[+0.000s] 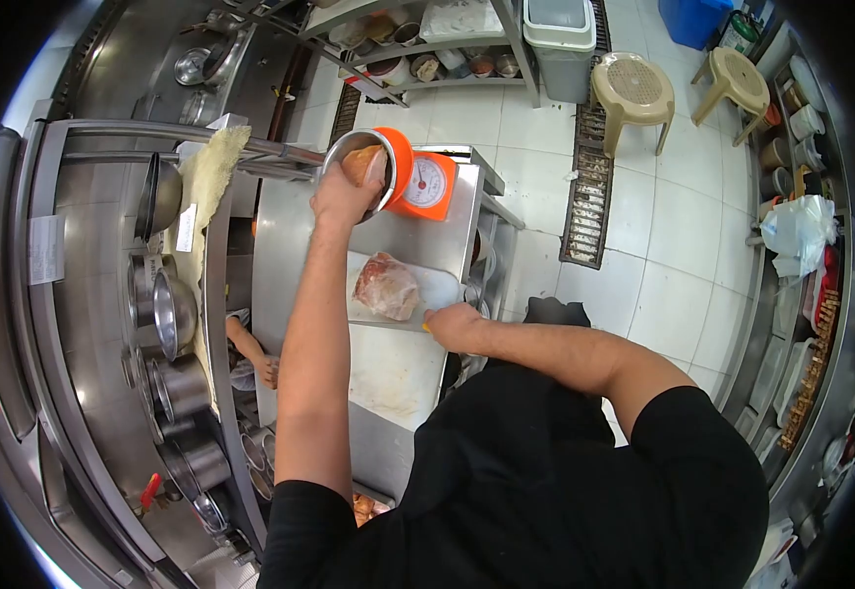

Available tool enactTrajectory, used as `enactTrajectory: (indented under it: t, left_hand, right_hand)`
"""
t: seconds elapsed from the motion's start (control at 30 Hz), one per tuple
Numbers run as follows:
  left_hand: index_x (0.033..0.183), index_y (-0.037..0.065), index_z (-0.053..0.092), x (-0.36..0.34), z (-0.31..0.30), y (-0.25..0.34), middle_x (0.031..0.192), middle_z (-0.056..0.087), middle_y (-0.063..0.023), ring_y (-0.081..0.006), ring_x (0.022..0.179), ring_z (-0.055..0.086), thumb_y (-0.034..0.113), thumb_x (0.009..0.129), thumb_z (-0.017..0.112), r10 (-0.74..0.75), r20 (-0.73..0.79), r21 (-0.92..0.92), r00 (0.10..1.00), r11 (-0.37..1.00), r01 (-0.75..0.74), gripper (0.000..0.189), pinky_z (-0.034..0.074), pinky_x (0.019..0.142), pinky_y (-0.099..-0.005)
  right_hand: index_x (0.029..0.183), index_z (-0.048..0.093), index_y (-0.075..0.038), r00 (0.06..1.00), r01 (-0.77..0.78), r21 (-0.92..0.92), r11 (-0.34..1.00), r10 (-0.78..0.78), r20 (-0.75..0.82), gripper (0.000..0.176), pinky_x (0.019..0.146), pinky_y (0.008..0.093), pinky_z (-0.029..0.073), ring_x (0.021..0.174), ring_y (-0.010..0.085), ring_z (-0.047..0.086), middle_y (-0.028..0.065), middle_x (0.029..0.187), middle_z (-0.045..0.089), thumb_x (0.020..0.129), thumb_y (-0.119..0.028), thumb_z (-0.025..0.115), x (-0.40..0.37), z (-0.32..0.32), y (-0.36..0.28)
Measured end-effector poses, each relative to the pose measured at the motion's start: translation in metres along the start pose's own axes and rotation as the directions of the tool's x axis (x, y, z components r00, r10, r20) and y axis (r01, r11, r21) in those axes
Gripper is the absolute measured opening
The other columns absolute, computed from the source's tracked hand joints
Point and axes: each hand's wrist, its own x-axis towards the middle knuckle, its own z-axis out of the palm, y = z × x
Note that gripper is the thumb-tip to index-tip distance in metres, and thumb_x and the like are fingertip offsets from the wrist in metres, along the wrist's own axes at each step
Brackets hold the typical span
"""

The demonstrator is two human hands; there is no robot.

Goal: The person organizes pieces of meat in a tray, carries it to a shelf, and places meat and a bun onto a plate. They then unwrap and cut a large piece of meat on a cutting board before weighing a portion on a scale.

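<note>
My left hand (351,194) reaches into a round metal bowl (330,157), its fingers closed around a pale orange piece of meat (361,162). The bowl rests on an orange dial scale (421,185) at the far end of the steel table. A larger piece of raw red meat (386,287) with whitish fat lies on a white tray or board (437,289). Beside that meat, my right hand (455,327) is closed on a knife (427,327); only a bit of its yellow handle shows, and the blade lies low along the board's edge.
A white cutting board (395,378) lies nearer me on the steel table (285,221). Left stands a rack with metal pots (180,386); another person's hand (266,371) shows beneath it. Plastic stools (634,86) and a floor drain grate (584,216) are at right.
</note>
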Motion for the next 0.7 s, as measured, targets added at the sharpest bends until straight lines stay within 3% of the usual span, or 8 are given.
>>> enactTrajectory:
  t: [0.3, 0.53, 0.63, 0.7]
  left_hand:
    - [0.133, 0.0, 0.056, -0.001, -0.006, 0.012, 0.13, 0.069, -0.0217, -0.0358, 0.125, 0.064, 0.049, 0.073, 0.089, 0.006, -0.007, 0.007, 1.0, 1.0, -0.006, 0.085, 0.043, 0.108, -0.0529]
    - [0.146, 0.003, 0.047, 0.003, 0.0, 0.012, 0.138, 0.065, -0.0212, -0.0355, 0.128, 0.063, 0.049, 0.07, 0.09, -0.012, -0.007, 0.053, 1.0, 0.999, 0.013, 0.099, 0.05, 0.108, -0.0473]
    - [0.145, 0.005, 0.045, -0.008, -0.006, 0.022, 0.138, 0.061, -0.022, -0.0382, 0.129, 0.059, 0.041, 0.067, 0.093, -0.053, -0.081, 0.004, 0.995, 0.999, 0.054, 0.098, 0.05, 0.107, -0.0473]
    - [0.144, 0.004, 0.045, -0.019, -0.014, 0.025, 0.137, 0.06, -0.0229, -0.0398, 0.128, 0.059, 0.037, 0.067, 0.093, -0.038, -0.239, -0.103, 0.97, 0.995, 0.014, 0.096, 0.05, 0.106, -0.0484]
  right_hand:
    - [0.115, 0.065, 0.001, 1.0, 0.009, -0.014, 1.0, -0.008, 0.011, 0.024, 0.076, 0.0503, 0.061, 0.093, 0.0395, 0.076, 0.0222, 0.099, 0.076, 0.096, -0.01, 0.056, -0.002, -0.005, -0.002]
    - [0.116, 0.065, 0.001, 1.0, -0.003, 0.035, 0.999, 0.003, 0.012, 0.025, 0.078, 0.0498, 0.061, 0.094, 0.0394, 0.076, 0.0225, 0.101, 0.076, 0.095, -0.01, 0.057, -0.002, -0.004, 0.0]
    - [0.115, 0.065, 0.001, 1.0, -0.002, 0.034, 0.999, 0.002, 0.013, 0.025, 0.081, 0.0506, 0.06, 0.096, 0.0401, 0.075, 0.023, 0.103, 0.076, 0.094, -0.011, 0.058, -0.001, -0.003, -0.001]
    - [0.115, 0.064, 0.001, 1.0, -0.012, 0.059, 0.998, 0.012, 0.016, 0.025, 0.083, 0.0516, 0.059, 0.098, 0.0407, 0.075, 0.0229, 0.104, 0.075, 0.094, -0.013, 0.059, 0.001, -0.005, -0.001]
